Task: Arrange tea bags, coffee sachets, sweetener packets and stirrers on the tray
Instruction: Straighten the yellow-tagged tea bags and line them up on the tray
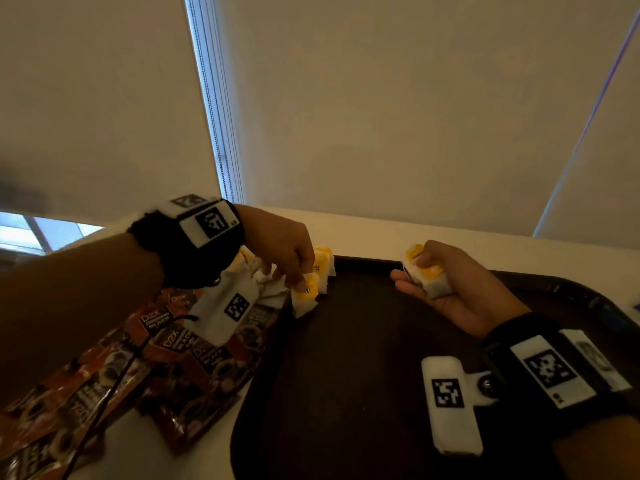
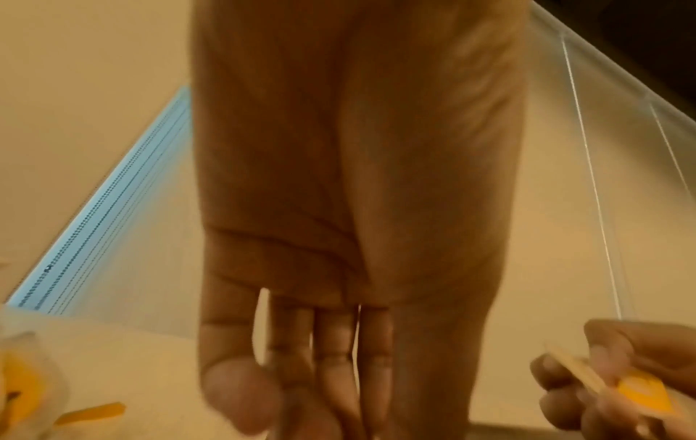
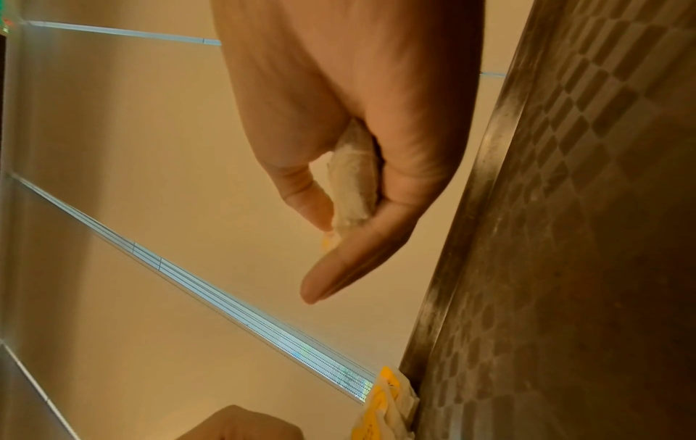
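The right hand (image 1: 446, 289) holds a small stack of tea bags (image 1: 427, 275) between thumb and fingers above the dark tray (image 1: 346, 393), near its far rim at 12 o'clock, long axis toward 4 o'clock. The left hand (image 1: 280, 247), fingers extended, touches a tea bag pile (image 1: 304, 289) overlapping the 10 o'clock rim. Coffee sachets (image 1: 166, 344) lie at 9 o'clock.

A dark brown, patterned plastic tray (image 1: 346, 393) is set on a white counter, its long bare surface running toward twelve o'clock. White paper tea bags with yellow tags (image 1: 304, 292) are heaped at its ten o'clock edge, one overlapping the rim. Another such small stack of tea bags (image 1: 427, 275) is held above the tray at one o'clock. Red-brown foil coffee sachets (image 1: 166, 368) are scattered at eight o'clock, off the tray.
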Motion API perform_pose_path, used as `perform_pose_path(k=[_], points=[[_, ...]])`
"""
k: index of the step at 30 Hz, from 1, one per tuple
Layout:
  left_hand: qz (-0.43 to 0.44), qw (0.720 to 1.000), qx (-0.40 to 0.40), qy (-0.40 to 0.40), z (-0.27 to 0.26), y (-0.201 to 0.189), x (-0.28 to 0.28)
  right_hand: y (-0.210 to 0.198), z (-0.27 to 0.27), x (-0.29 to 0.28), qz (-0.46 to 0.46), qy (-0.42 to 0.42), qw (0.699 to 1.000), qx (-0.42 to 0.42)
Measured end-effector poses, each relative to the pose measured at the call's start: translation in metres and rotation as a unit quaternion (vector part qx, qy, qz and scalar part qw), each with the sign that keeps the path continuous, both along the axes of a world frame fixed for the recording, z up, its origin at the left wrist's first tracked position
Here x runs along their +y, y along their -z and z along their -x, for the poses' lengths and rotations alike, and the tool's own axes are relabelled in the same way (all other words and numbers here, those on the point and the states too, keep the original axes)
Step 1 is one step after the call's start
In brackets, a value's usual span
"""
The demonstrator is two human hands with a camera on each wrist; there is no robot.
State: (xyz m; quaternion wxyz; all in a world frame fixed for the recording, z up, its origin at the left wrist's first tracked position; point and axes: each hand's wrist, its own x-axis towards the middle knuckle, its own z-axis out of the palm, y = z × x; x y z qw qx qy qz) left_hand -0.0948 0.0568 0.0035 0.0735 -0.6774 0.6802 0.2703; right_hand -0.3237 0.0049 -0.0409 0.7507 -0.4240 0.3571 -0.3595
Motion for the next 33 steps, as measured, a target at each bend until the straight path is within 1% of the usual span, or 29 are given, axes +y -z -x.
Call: perform_pose_path(k=[5,10,12,15,17,19,22,23,25,29,31,33], points=[[0.101,0.992,-0.078,-0.001,0.001,0.014,-0.006,0.005,0.000,-0.003,0.024,-0.027,0.999,0.035],[0.160,0.980,-0.117,0.006,0.000,0.021,-0.010,0.011,-0.001,-0.008,0.036,-0.046,0.997,0.044],[0.168,0.979,-0.113,0.009,0.000,0.022,-0.012,0.013,-0.002,-0.009,0.041,-0.049,0.997,0.045],[0.154,0.986,-0.066,-0.003,0.000,0.020,-0.012,0.014,-0.002,-0.011,0.040,-0.052,0.997,0.041],[0.145,0.988,-0.053,-0.007,-0.001,0.020,-0.012,0.014,-0.002,-0.011,0.039,-0.054,0.997,0.040],[0.149,0.986,-0.070,-0.013,-0.002,0.021,-0.013,0.015,-0.002,-0.011,0.039,-0.057,0.997,0.041],[0.152,0.979,-0.131,-0.017,0.000,0.026,-0.013,0.015,-0.002,-0.011,0.042,-0.059,0.996,0.043],[0.155,0.978,-0.138,-0.022,0.001,0.027,-0.013,0.015,-0.001,-0.011,0.043,-0.060,0.996,0.045],[0.167,0.977,-0.128,-0.033,0.001,0.028,-0.012,0.015,-0.001,-0.011,0.046,-0.065,0.995,0.052],[0.229,0.970,-0.080,-0.028,0.004,0.024,-0.010,0.016,-0.001,-0.012,0.056,-0.079,0.994,0.059],[0.222,0.973,-0.064,-0.010,0.007,0.023,-0.009,0.015,-0.001,-0.012,0.058,-0.082,0.993,0.058],[0.195,0.978,-0.079,0.007,0.012,0.025,-0.008,0.015,-0.001,-0.012,0.059,-0.083,0.993,0.059]])
